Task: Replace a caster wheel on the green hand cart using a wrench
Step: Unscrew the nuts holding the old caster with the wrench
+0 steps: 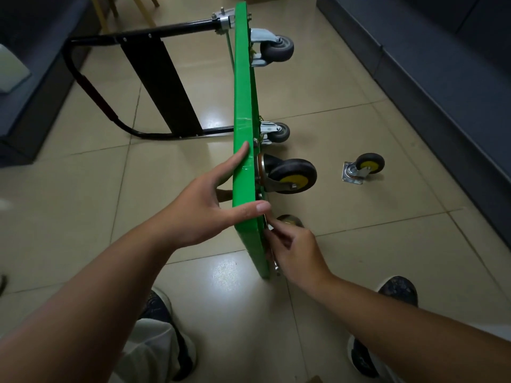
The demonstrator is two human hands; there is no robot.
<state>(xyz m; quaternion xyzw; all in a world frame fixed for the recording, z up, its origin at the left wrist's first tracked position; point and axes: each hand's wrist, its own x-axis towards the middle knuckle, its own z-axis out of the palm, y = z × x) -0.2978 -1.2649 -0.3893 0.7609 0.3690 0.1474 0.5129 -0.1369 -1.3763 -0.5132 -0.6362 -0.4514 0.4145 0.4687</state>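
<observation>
Cart stood on edge, wrench applied at the near corner.

The black handle (95,96) is seen folded out to the left and resting on the tiled floor (83,205), probably as a prop. The left hand (201,214) is held open, fingers straight against the deck face and thumb laid over the top edge; it is judged to be steadying the green hand cart (246,106). The cart's underside is thereby turned right, within reach. There the wrench (276,266) is gripped in the curled fingers of the right hand (296,252), flat against the deck; the fastener itself cannot be made out. A black, yellow-hubbed mounted caster (293,175) is noted just above. A matching loose caster (365,167) is left well apart, plate down.
</observation>
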